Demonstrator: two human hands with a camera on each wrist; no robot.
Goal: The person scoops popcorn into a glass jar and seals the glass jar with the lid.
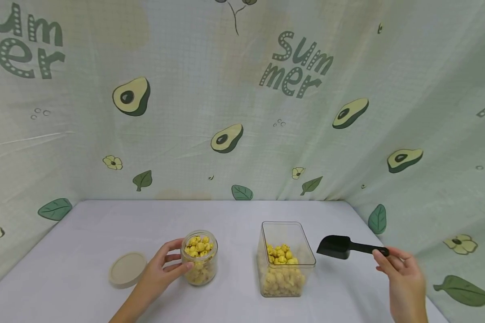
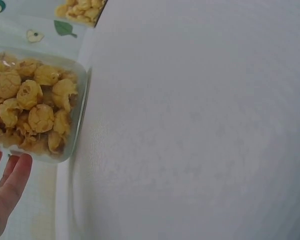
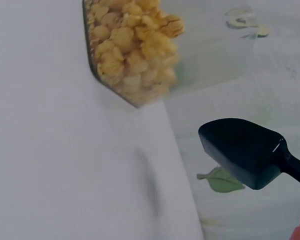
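My left hand holds a round glass jar filled with yellow popcorn, thumb across its front and fingers at its left side. The jar stands upright on the table; fingertips show against its wall in the left wrist view. On the right, my right hand grips the handle of a black scoop above the table. The scoop points left, and no popcorn shows in it. Between the hands stands a clear square container, partly full of popcorn.
A round beige lid lies flat on the white table, left of the jar and beside my left forearm. Behind the table hangs a pale cloth printed with avocados and leaves, which also runs along both sides.
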